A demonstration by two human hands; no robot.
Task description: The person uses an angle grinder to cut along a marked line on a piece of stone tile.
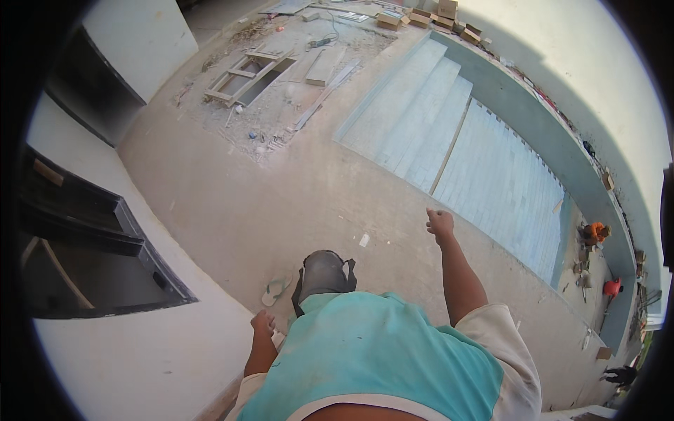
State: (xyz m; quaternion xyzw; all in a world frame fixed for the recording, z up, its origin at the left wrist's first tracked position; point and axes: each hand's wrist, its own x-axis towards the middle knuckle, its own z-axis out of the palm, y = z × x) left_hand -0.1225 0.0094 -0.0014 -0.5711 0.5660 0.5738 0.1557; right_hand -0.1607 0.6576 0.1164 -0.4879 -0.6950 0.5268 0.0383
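Note:
My right hand [440, 222] hangs over the pale concrete floor [379, 259], its fingers curled and nothing visible in them. My left hand [263, 323] is low beside my body, near the white wall [105, 351]; its fingers are curled, and I cannot make out whether they hold anything. Between my hands show my turquoise shirt [386, 344], a grey padded shape [323, 270] with black straps below it, and a sandalled foot [276, 288].
A pale blue tiled recess with steps [491, 189] lies right, a person in orange [595, 233] crouching inside; another person [621, 375] is lower right. A framed floor opening [236, 72] with rubble is ahead. Dark window frames [144, 252] line the left; boxes [390, 19] sit at the back.

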